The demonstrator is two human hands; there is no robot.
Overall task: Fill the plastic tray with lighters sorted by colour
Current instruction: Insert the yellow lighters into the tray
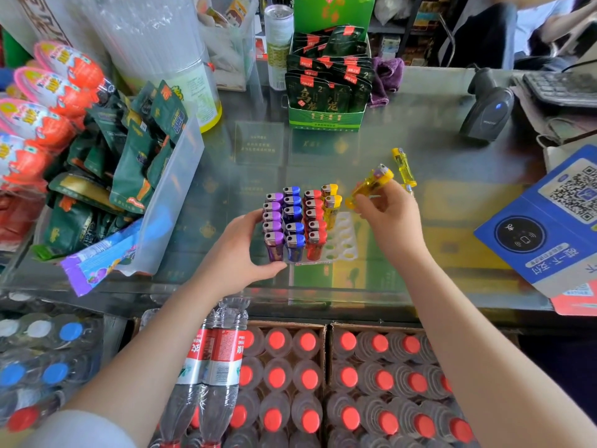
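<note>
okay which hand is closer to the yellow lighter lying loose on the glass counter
Right. The right hand, holding other yellow lighters, is just beside the loose yellow lighter. The left hand is across the tray, gripping its purple side.

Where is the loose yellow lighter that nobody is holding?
In the head view, the loose yellow translucent lighter lies on the glass counter, right of the white plastic tray, just beyond the right hand, which holds other yellow lighters.

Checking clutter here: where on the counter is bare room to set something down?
Free: the glass between the tray and green box, and right of the loose lighter toward the scanner. Crowded: the left side with snack bin.
</note>
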